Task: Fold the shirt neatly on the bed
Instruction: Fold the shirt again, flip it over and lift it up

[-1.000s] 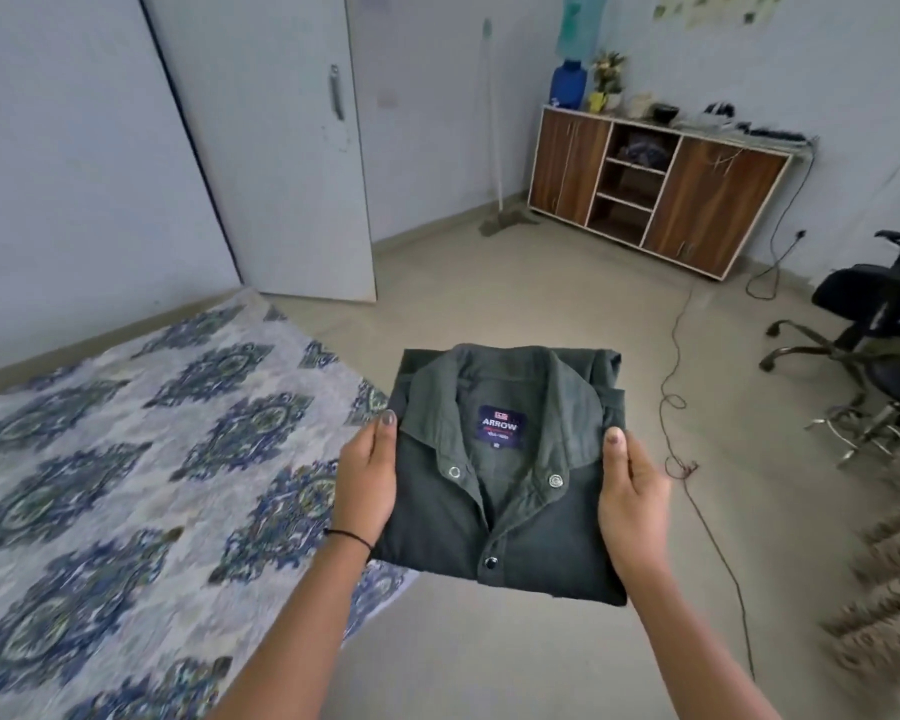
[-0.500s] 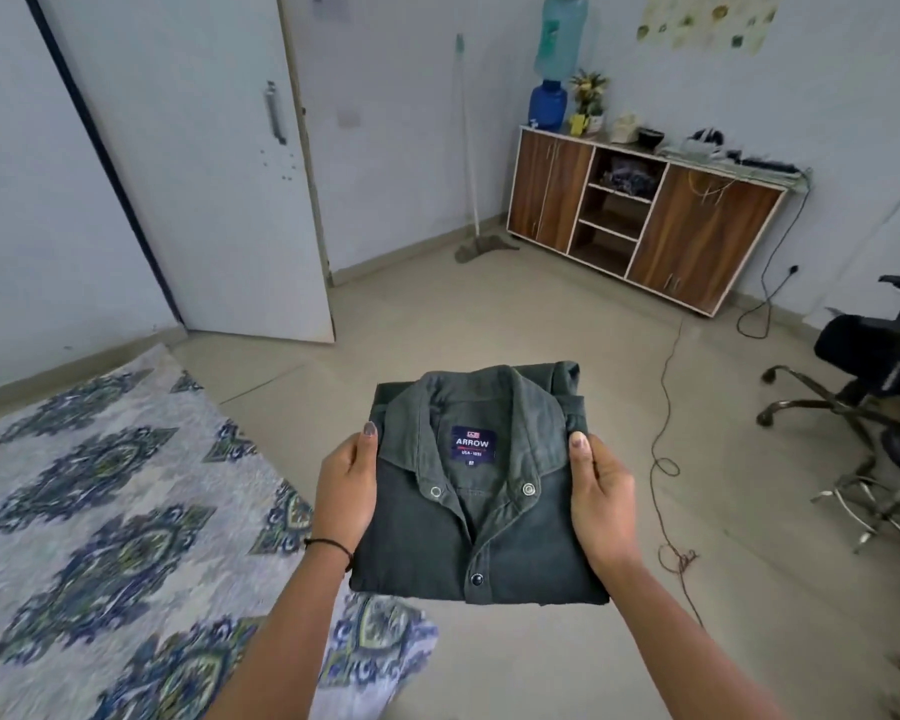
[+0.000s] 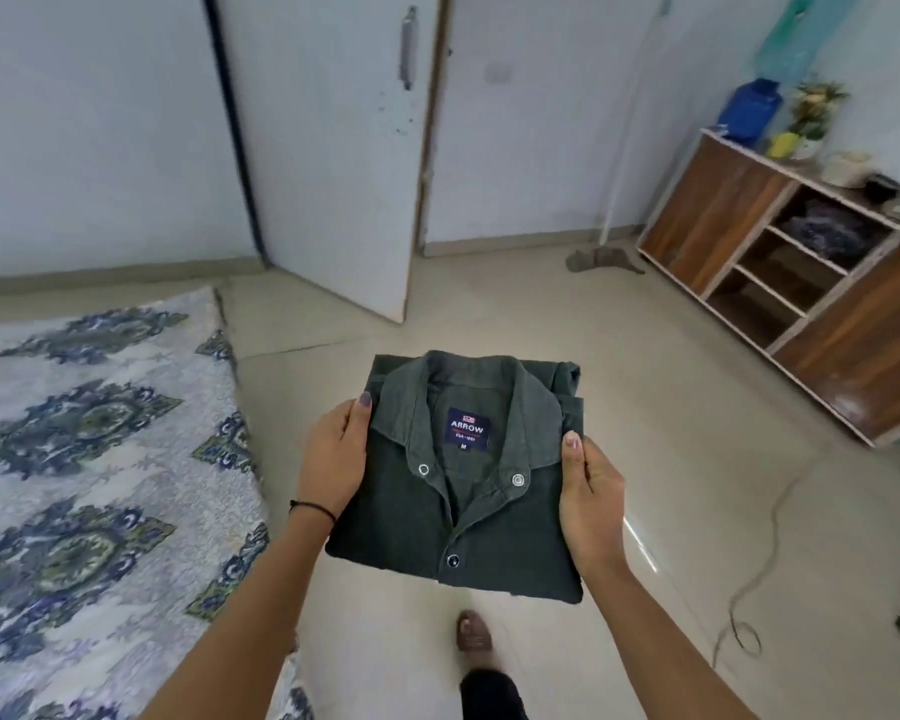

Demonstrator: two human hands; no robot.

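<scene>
A dark green shirt is folded into a compact rectangle, collar up, with a navy label showing inside the neck. I hold it in the air over the floor, to the right of the bed. My left hand grips its left edge, thumb on top near the collar. My right hand grips the right edge the same way. The fingers of both hands are hidden under the shirt. The bed carries a white cover with blue floral medallions.
A white door stands ajar straight ahead. A wooden cabinet with open shelves lines the right wall. A cable trails across the tiled floor at right. My foot shows below the shirt.
The view has swung left and the shirt, still held in both hands, has come away from the bed's edge and now hangs over bare floor. My grip is unchanged.
</scene>
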